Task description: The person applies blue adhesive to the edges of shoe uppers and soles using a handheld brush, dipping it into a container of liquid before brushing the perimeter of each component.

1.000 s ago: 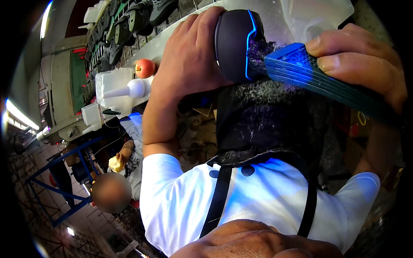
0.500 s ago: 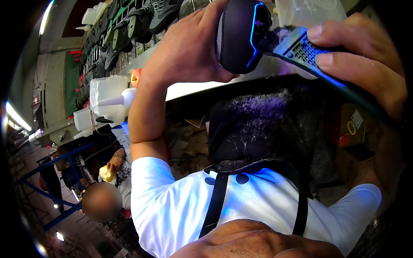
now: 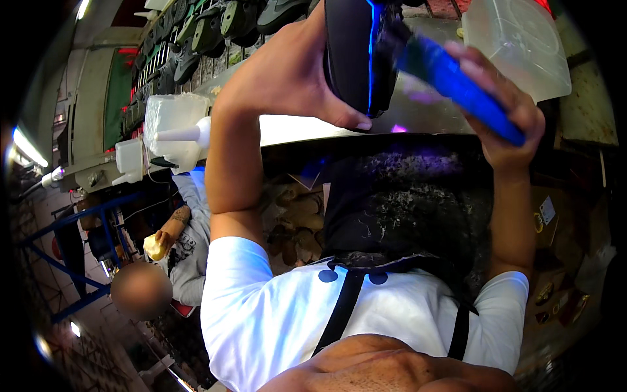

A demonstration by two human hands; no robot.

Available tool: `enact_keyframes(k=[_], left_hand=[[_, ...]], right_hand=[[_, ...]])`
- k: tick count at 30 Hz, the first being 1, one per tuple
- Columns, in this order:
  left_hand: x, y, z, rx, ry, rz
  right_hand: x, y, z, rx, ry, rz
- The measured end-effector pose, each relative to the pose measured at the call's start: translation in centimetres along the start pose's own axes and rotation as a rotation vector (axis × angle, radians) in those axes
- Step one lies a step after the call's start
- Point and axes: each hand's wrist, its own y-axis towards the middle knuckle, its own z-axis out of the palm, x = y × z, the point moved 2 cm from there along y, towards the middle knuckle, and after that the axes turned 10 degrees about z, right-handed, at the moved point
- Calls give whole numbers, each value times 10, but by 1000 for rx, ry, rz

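Observation:
Over the bench edge, my left hand (image 3: 294, 75) is closed on a black shoe (image 3: 347, 62), its thumb along the near end. A glowing blue line runs lengthwise down the shoe, and its upper end is cut off by the picture's top edge. My right hand (image 3: 513, 108) grips a flat-handled brush (image 3: 457, 81), lit bright blue and smeared by motion. The dark bristles (image 3: 392, 42) are at the shoe's right side; whether they touch it I cannot tell.
Several grey shoes (image 3: 232, 23) stand on a rack at the far left. A clear plastic tub (image 3: 522, 46) sits at the right, another tub (image 3: 173, 114) with a white nozzle bottle (image 3: 186, 134) at the left. A co-worker (image 3: 189, 255) at lower left holds something pale yellow (image 3: 155, 247).
My right hand has come left and turned with the brush, whose handle now shows bright blue. The shoe has shifted slightly up and left, tilting so less of its right side shows.

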Motion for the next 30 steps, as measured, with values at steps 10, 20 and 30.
enact_keyframes(k=[10,20,30], left_hand=[[13,-24,-3,208,11,-30],[-9,-1,-1,59,93,-14],[14,4,0,49,-32,-39]], right_hand=[[22,49,-60,328,51,194],[38,39,-56,316,-284,33],[26,16,-33,262,-310,-50]])
